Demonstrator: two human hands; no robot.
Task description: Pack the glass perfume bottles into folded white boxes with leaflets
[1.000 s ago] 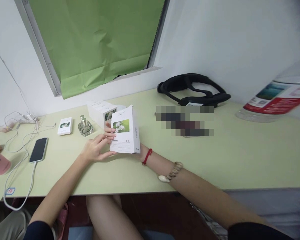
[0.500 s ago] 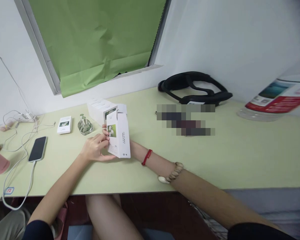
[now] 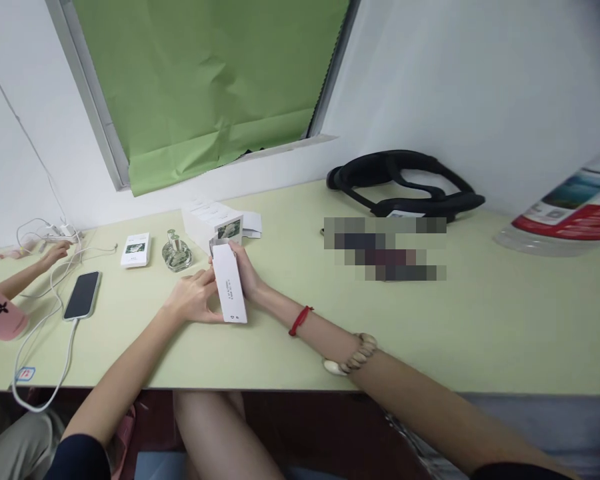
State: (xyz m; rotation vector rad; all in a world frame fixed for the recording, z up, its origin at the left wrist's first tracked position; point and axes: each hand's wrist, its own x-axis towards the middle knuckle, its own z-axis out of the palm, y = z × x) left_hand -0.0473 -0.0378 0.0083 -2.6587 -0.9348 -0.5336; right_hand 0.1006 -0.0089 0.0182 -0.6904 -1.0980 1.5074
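A small white cardboard box (image 3: 231, 285) stands tilted between my two hands, its narrow printed side facing me. My left hand (image 3: 194, 297) grips its left face, with the thumb along the lower edge. Fingers of my right hand (image 3: 245, 270) close round its upper right part, partly hidden behind it. Just beyond the box is a row of white cartons (image 3: 205, 223) with a green picture on the front one. Left of them stand small glass bottles (image 3: 177, 255), and a flat white box (image 3: 135, 251) lies further left.
A phone (image 3: 83, 295) with a white cable lies at left, near a pink cup (image 3: 3, 312) and another person's hand (image 3: 57, 252). A black headset (image 3: 405, 183) rests by the wall, with a blurred-out patch before it. A large clear bottle (image 3: 570, 213) stands at right.
The box has turned so its narrow side faces me, and its raised flap no longer shows. My right hand has come into sight beside it. Another person's hand has reached toward the plugs.
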